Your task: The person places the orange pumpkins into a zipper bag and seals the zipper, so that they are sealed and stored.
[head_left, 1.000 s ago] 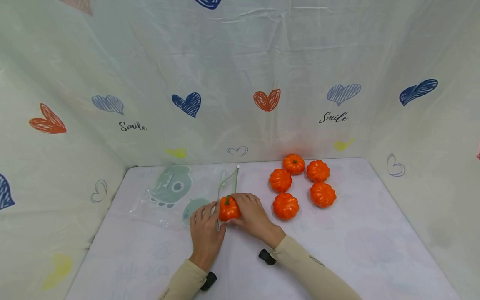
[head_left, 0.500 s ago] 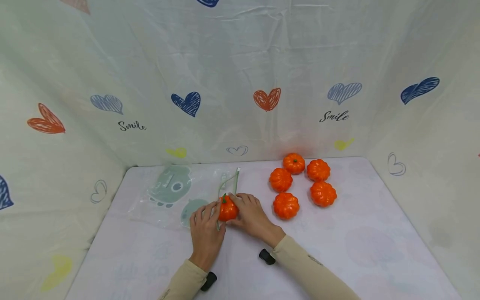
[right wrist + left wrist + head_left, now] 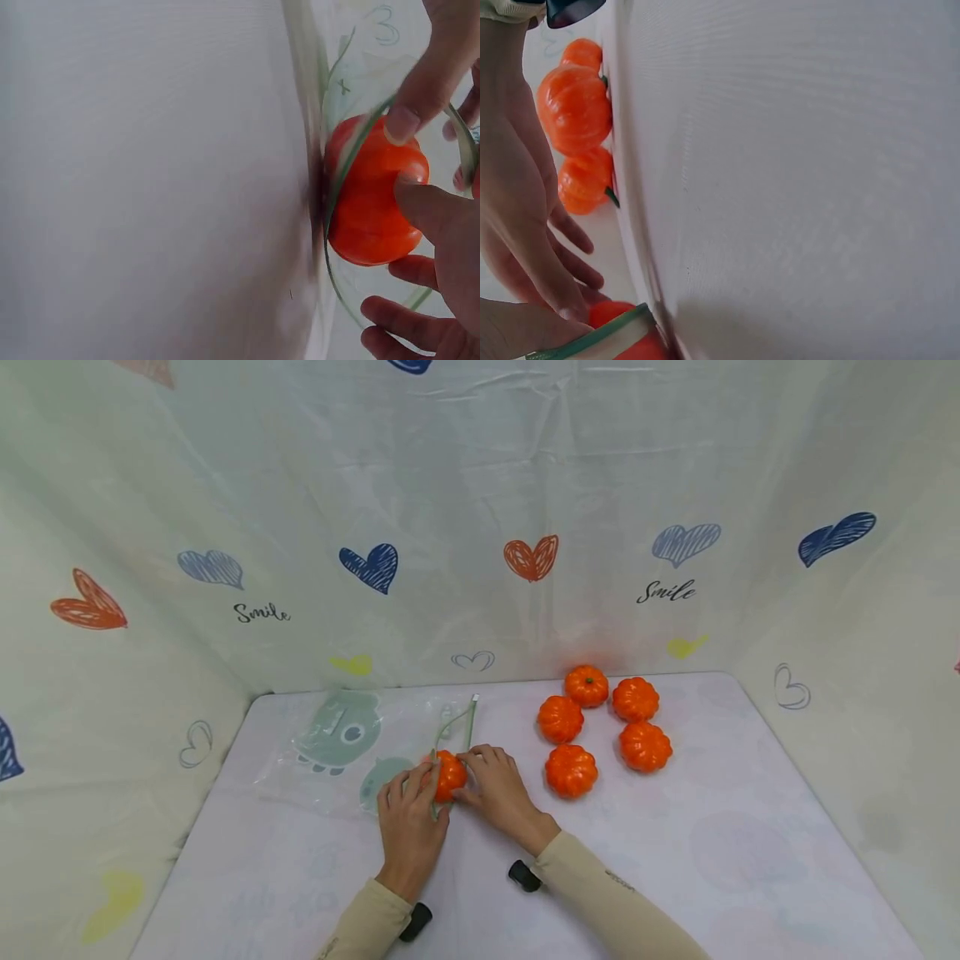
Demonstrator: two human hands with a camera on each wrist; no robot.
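An orange pumpkin [image 3: 450, 775] lies between the two hands, partly inside the mouth of a clear plastic zip bag [image 3: 412, 727] printed with green dinosaur figures. My left hand [image 3: 412, 827] grips the bag at its opening; its thumb lies by the green rim [image 3: 358, 150], next to the pumpkin. On the pumpkin's right side, my right hand [image 3: 501, 789] holds it, thumb pressed on its skin and fingers around the lower side in the right wrist view. The green rim crosses in front of the pumpkin [image 3: 641, 349] in the left wrist view. The pumpkin's stem is hidden.
Several more orange pumpkins stand in a loose cluster to the right, the nearest pumpkin [image 3: 572, 771] close to my right hand. A white cloth covers the table [image 3: 720, 860]. A curtain with printed hearts [image 3: 465, 485] rises behind the table's back edge.
The pumpkin has shifted left into the bag's mouth and rolled, its green stem turning out of sight. My right hand has followed it slightly left; the left hand has hardly moved.
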